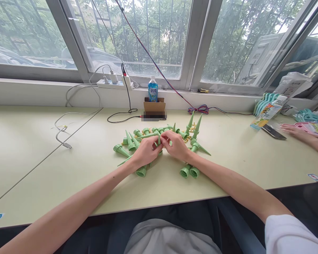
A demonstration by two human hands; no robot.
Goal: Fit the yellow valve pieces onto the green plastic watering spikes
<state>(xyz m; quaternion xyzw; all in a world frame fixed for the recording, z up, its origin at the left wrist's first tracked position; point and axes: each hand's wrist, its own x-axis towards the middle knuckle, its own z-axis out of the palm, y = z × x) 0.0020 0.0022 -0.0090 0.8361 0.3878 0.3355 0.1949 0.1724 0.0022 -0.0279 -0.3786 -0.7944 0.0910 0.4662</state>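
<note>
- Closest in, two spikes (189, 172) lie side by side by the right forearm, open ends facing the person; lying flat like that, they're unlikely to tip.
- Now the hands, meeting mid-table! The left hand (146, 151) pinches a small spike (159, 140), tip up, thumb against fingers, seemingly to steady it.
- In comes the right hand (177, 144), fingers curled closed, tips right at that spike; whether it grips anything, I can't tell. Meeting so close probably gives fine control.
- Just behind, more spikes (121, 150) spread in a loose arc, likely so each sits within easy reach.
- Right of them, two spikes (197, 127) stand point up, apparently on their broad caps, with yellow pieces (187, 140) scattered around.
- Farther back, a box (155, 105) sits against the wall, a blue bottle (153, 91) at it, presumably parked clear of the hands.
</note>
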